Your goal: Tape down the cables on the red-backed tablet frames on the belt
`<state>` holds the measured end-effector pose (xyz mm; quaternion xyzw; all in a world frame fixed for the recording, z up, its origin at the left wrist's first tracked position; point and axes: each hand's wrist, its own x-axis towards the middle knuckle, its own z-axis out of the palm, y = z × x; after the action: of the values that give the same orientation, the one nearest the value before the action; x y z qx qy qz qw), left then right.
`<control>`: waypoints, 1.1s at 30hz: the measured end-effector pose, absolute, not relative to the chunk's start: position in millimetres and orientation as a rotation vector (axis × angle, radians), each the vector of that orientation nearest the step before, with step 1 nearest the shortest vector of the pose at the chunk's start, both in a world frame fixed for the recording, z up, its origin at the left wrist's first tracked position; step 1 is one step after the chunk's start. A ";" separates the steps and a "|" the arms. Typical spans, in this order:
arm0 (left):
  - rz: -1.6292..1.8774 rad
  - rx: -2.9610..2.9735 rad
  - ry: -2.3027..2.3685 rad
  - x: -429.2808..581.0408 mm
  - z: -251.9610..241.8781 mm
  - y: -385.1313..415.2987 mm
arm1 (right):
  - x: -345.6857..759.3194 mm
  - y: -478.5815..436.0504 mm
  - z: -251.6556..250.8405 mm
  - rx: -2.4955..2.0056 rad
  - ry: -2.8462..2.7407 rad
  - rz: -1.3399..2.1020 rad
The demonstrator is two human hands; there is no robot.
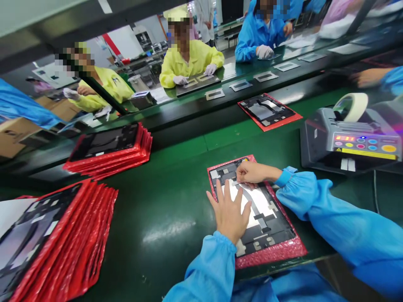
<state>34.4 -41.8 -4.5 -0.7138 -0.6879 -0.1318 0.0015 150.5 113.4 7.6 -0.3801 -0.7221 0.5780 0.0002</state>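
A tablet back panel (264, 218) lies on a red bubble-wrap sheet (277, 251) on the green bench in front of me. My left hand (229, 212) lies flat on the panel's left side, fingers spread. My right hand (252, 172) is curled at the panel's top edge, fingertips pressing down on a thin strip there; what it pinches is too small to name. Both my arms are in blue sleeves.
Stacks of red-wrapped panels sit at left (53, 239) and further back (110, 147). A tape dispenser machine (349, 138) stands at right. Another panel (267, 111) rests beyond. Workers in yellow (189, 58) and blue (258, 33) sit across the conveyor.
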 end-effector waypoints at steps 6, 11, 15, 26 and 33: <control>-0.446 -2.259 -2.102 35.4 -3.1 -42.6 | 151.3 112.2 1.0 -1.187 -2.268 1.788; -0.391 -2.335 -2.052 33.1 -3.6 -40.1 | 148.4 106.7 0.9 -1.280 -2.346 1.592; -0.362 -2.423 -1.964 27.6 -4.9 -38.6 | 146.9 101.2 4.3 -1.406 -2.383 1.304; -0.283 -2.700 -1.747 17.4 -3.7 -21.6 | 229.6 41.0 18.8 -1.265 -1.382 1.266; -0.316 -2.737 -1.660 4.2 -20.8 -15.5 | 353.3 18.0 34.9 -1.598 -0.928 0.610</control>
<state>4.2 -15.5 -20.8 -0.8503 -0.5158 -0.0982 -0.0374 353.3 18.0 34.9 -0.6788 -0.3942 0.2591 0.5628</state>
